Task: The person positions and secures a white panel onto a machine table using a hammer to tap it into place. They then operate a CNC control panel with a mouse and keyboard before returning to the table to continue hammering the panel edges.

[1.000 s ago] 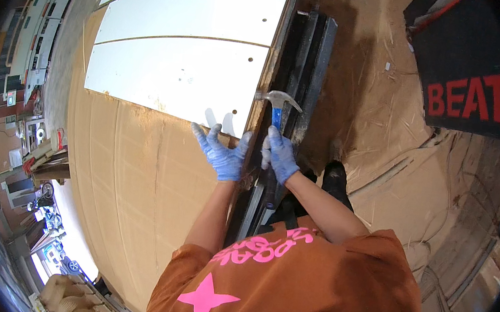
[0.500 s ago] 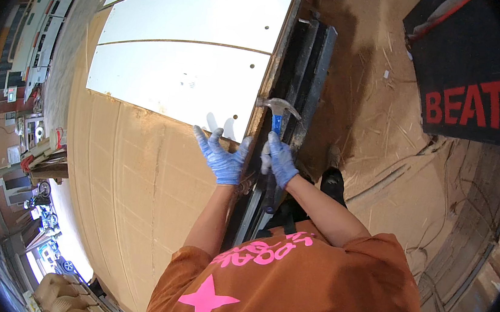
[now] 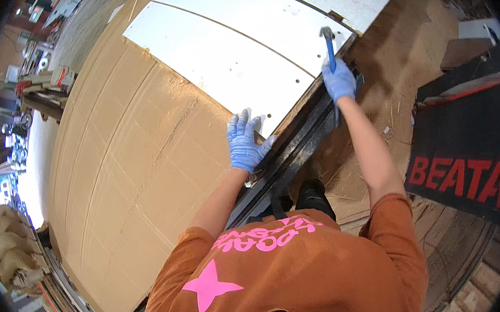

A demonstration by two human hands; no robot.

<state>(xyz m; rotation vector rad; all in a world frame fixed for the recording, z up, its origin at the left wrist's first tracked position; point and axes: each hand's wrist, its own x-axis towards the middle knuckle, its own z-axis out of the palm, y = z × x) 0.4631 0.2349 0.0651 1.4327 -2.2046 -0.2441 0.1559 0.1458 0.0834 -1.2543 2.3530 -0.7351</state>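
Note:
In my right hand (image 3: 338,80), gloved in light blue, is a claw hammer (image 3: 329,50) with a blue handle. Its metal head lies over the far part of a white board, close to the board's right edge. My left hand (image 3: 244,142), in the same kind of glove, is spread with its fingertips at the near corner of the nearest white board (image 3: 223,65) and its thumb toward the right edge. Small dark holes run along the right ends of the boards. Whether the hammer head touches the board, I cannot tell.
A large cardboard sheet (image 3: 121,161) covers the table left of my arms, with sawdust along the boards. Dark metal rails (image 3: 279,165) edge the table beside me. A black panel with red lettering (image 3: 471,142) stands at the right. Corrugated hoses (image 3: 9,246) lie lower left.
My right hand has carried the hammer forward and to the right, from beside the table's edge to over the boards. My left hand stays by the near board's corner. The view has turned.

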